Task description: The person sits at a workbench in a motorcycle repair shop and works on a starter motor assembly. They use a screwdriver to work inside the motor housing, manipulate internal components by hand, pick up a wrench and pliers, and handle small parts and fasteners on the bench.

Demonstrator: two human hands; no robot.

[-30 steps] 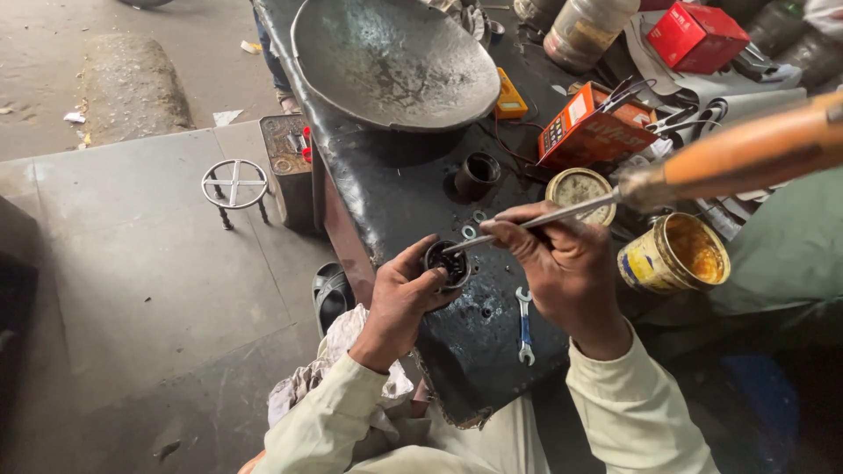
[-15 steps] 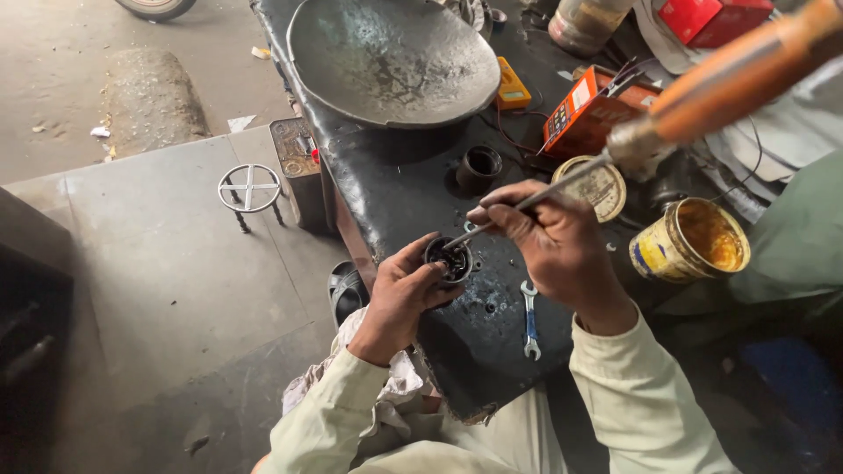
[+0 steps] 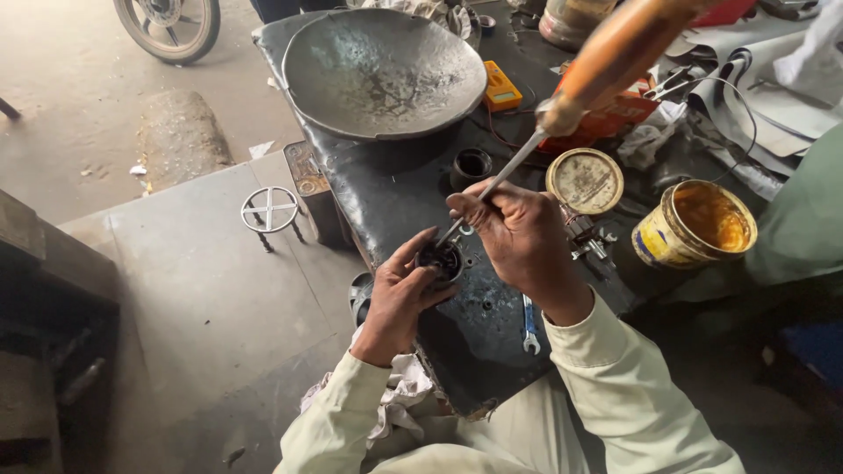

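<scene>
My left hand (image 3: 397,294) grips a small round black part (image 3: 441,260) against the dark greasy workbench (image 3: 395,189). My right hand (image 3: 520,239) holds the metal shaft of a long screwdriver (image 3: 562,105) with an orange handle. Its tip is inside the black part. The handle rises toward the camera at the upper right. Both arms wear pale sleeves.
A large dented metal bowl (image 3: 382,70) sits at the bench's far end. A yellow tin of grease (image 3: 694,224) and its round lid (image 3: 585,180) lie to the right. A small spanner (image 3: 528,323), a black cup (image 3: 471,164), a wire stand (image 3: 270,209) and a wheel (image 3: 167,26) are around.
The view has shifted, and the screwdriver handle has swung from nearly level at the right to steeply up. Both hands stay on the black part.
</scene>
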